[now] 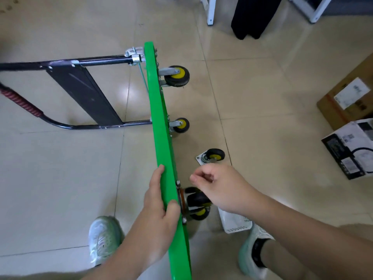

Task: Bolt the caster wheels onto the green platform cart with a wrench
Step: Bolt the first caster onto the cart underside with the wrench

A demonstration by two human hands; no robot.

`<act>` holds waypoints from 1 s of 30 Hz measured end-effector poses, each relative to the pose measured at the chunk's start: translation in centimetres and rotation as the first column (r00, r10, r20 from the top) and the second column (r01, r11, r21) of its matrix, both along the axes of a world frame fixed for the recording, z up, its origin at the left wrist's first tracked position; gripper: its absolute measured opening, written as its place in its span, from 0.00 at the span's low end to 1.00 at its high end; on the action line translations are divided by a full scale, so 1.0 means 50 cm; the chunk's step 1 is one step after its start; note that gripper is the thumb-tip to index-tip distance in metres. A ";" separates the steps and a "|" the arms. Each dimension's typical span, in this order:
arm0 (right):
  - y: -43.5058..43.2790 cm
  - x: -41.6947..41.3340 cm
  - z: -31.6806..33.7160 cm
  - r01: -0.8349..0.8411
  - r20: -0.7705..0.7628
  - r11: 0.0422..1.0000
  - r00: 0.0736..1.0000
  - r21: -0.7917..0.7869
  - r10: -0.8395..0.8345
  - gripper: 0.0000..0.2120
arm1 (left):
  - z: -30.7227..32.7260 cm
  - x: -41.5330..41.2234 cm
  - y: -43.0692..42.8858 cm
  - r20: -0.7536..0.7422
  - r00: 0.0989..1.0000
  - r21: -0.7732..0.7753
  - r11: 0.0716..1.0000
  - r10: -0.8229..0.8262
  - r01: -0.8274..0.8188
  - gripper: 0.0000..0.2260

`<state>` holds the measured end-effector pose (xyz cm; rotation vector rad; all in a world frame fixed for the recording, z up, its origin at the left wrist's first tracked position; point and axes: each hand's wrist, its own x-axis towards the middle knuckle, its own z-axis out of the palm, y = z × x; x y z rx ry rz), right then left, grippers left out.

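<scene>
Left hand [159, 207] grips cart [159, 122] edge; right hand [220, 184] curled.

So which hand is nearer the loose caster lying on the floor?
Right. The right hand hovers just this side of the loose caster, fingers curled. The left hand grips the green platform by its edge, farther from the caster.

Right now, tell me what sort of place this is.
Probably an indoor room used for storage or unpacking. Glossy beige floor tiles, a cardboard box and a printed carton on the floor, and white furniture legs suggest it.
</scene>
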<state>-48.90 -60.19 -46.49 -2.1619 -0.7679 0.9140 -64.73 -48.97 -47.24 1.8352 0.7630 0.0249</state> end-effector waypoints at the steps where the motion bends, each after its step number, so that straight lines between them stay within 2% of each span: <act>1: 0.011 -0.005 -0.005 -0.026 0.054 1.000 0.998 -0.004 0.026 0.07 | 0.002 0.002 0.004 -0.026 0.999 0.010 1.000 -0.029 0.030 0.33; 7: 0.051 -0.018 -0.055 -0.065 0.147 0.996 0.986 -0.065 0.074 0.14 | 0.006 0.014 -0.003 -0.064 0.997 0.019 0.999 -0.046 0.047 0.32; 10: 0.057 -0.019 -0.062 -0.046 0.062 0.999 0.997 0.000 0.046 0.13 | 0.005 0.010 0.001 -0.082 0.996 0.019 0.999 -0.044 0.045 0.34; 13: 0.059 -0.015 -0.072 0.015 -0.062 0.995 0.998 0.098 -0.009 0.03 | 0.004 0.008 0.005 -0.112 0.992 0.034 0.997 -0.064 0.068 0.34; 17: 0.052 -0.011 -0.078 0.087 -0.222 0.988 0.973 0.131 -0.056 0.07 | 0.012 0.012 0.003 -0.150 0.985 0.005 0.996 -0.088 0.089 0.35; 21: 0.052 -0.012 -0.085 0.071 -0.137 0.988 0.989 0.136 -0.052 0.04 | 0.013 0.008 0.008 -0.143 0.985 0.012 0.995 -0.095 0.097 0.35; 22: 0.053 -0.012 -0.085 0.083 -0.156 0.985 0.986 0.152 -0.060 0.03 | 0.014 0.008 0.009 -0.147 0.984 0.016 0.994 -0.100 0.104 0.35; 26: 0.052 -0.005 -0.080 0.087 -0.263 0.987 0.964 0.139 -0.048 0.08 | 0.016 0.007 0.010 -0.161 0.981 0.016 0.993 -0.112 0.116 0.35; 30: 0.051 -0.004 -0.082 0.048 -0.200 0.991 0.980 0.123 -0.023 0.06 | 0.016 0.004 0.012 -0.151 0.982 0.023 0.992 -0.117 0.122 0.34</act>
